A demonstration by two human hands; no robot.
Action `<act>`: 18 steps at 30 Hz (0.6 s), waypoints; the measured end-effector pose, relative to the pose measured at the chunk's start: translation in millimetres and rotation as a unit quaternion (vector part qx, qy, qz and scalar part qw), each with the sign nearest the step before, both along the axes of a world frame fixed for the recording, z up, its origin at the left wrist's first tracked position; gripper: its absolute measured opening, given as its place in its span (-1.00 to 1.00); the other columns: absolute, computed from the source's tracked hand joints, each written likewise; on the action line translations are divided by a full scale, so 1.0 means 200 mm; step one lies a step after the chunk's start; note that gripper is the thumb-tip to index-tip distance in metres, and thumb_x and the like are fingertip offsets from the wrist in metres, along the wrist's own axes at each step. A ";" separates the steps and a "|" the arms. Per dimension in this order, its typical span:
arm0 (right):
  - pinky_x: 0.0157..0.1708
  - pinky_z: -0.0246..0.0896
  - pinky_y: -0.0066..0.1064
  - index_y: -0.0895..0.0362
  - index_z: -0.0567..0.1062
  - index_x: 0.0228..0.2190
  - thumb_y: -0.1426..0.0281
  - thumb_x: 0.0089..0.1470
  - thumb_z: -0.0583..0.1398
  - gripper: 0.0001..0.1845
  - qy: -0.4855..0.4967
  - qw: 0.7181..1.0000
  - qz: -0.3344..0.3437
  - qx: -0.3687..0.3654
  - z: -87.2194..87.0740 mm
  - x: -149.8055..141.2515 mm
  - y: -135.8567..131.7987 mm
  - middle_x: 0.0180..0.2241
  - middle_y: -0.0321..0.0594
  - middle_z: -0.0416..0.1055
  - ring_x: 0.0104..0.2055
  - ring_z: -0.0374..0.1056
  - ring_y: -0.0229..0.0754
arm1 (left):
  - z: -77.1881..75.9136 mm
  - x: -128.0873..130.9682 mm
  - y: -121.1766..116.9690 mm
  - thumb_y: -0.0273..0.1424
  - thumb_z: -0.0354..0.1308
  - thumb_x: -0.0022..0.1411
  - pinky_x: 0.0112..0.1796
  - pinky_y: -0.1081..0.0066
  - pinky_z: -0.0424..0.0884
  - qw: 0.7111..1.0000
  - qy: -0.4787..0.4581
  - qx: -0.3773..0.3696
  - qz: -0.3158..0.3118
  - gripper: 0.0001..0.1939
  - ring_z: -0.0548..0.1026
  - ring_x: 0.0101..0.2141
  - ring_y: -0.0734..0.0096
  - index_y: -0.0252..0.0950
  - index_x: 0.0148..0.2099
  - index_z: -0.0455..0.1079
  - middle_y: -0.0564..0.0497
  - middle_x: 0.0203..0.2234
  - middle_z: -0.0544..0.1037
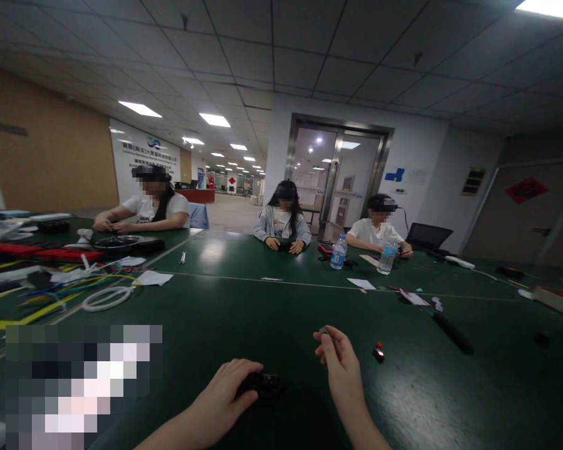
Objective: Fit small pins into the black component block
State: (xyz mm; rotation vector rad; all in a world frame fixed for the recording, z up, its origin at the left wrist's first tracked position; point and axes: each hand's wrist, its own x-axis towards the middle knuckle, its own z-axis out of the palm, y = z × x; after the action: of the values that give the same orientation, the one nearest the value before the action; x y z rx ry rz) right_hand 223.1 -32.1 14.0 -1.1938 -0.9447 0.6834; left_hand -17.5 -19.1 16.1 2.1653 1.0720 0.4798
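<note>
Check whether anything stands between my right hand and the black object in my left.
Nothing visible; only green tabletop shows between the right hand and the black object. The left hand holds its left side.

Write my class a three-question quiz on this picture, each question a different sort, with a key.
1. True or false: the left hand touches a black object.
2. How many plastic bottles stand on the table?
3. Where does the small red-and-black item lie?
A. Left of the left hand
B. Between the wearer's hands
C. Right of the right hand

Key: 1. True; 2. Two; 3. C
</note>
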 end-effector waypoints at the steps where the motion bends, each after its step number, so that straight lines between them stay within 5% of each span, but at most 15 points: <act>1: -0.45 0.22 -0.31 0.11 0.38 -0.22 0.07 -0.11 0.17 -0.54 -0.001 1.000 0.001 -0.004 -0.01 0.00 0.00 -0.32 -0.16 0.46 -0.44 0.32 -0.18 | 0.00 0.00 0.00 -0.32 0.02 0.16 0.04 0.25 0.13 1.000 0.002 -0.002 0.002 -0.61 0.25 0.00 0.26 -0.13 0.06 0.22 0.01 0.00 0.34; 18: -0.36 0.23 -0.35 0.09 0.35 -0.16 0.07 -0.11 0.16 -0.50 -0.051 0.997 -0.003 -0.052 -0.03 0.01 0.01 -0.22 -0.20 0.40 -0.24 0.32 -0.13 | 0.00 0.00 -0.01 -0.35 0.02 0.17 0.03 0.25 0.14 1.000 0.004 0.002 0.003 -0.62 0.25 -0.01 0.28 -0.14 0.06 0.22 0.02 -0.01 0.34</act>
State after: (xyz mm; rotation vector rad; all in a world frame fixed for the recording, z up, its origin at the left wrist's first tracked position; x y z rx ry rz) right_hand 224.7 -30.6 8.1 -1.3332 -0.9989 0.6782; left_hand -16.6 -20.2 16.8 2.1691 1.0836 0.4778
